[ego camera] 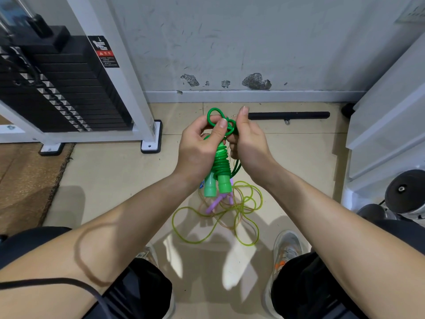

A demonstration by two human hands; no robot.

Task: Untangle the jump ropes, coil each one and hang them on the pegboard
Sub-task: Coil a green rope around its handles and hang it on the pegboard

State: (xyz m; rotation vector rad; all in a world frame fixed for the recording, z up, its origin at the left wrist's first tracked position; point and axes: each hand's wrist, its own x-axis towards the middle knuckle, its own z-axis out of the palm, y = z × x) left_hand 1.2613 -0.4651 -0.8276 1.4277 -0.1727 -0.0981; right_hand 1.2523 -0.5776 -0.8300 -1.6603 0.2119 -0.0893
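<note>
While the green jump rope (221,162) is pinched by the left hand (198,149) and right hand (249,143), fingers curled, its loose loop above the thumbs should be tucked snugly.

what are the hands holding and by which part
The green jump rope: left hand and right hand both pinch its cord loops at the top, above the two handles.

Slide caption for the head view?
Left hand and right hand pinch the green jump rope, wound round its handles, above a tangled yellow-green rope.
</note>
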